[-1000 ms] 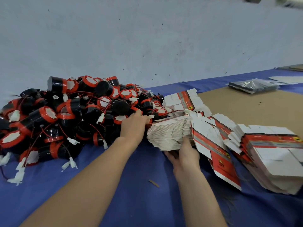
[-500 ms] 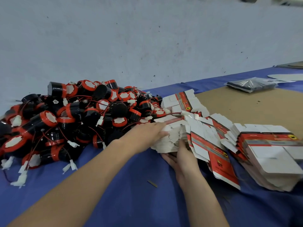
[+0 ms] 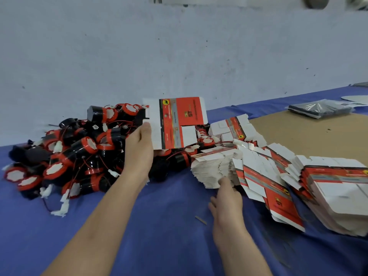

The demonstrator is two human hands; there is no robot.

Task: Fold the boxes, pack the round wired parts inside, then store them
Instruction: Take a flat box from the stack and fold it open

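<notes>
My left hand holds one flat, unfolded red-and-white box up in the air, pinched at its lower left corner, in front of the heap of round black-and-red wired parts. My right hand rests against the near end of the fanned stack of flat boxes, thumb on the white edges; its fingers are hidden under the stack. More flat boxes slump to the right across the blue cloth.
A brown cardboard sheet lies behind the box stacks. A dark packet in clear plastic sits at the far right. A grey wall stands close behind the parts heap. A small wood sliver lies near my right wrist.
My left hand has lifted a single flat box off the stack and raised it over the parts heap. My right hand stays at the stack's near end.
</notes>
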